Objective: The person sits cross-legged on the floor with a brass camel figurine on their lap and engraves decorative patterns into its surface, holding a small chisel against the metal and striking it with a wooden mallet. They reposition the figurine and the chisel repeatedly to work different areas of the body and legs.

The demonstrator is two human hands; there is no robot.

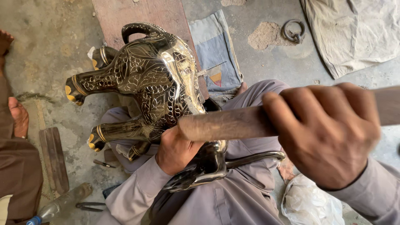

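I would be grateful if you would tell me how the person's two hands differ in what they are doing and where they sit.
The right hand is closed around a wooden stick, raised near the camera; the left hand lies lower, resting against the black engraved elephant figure on the lap. The right hand looks large and blurred; the left hand looks smaller and sharper. Both wear grey sleeves.

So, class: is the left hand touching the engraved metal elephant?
Touching. The head view shows the left hand pressed against the elephant, no gap visible.

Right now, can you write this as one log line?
left hand: on engraved metal elephant | right hand: shut on wooden stick | elephant: on its side, across lap
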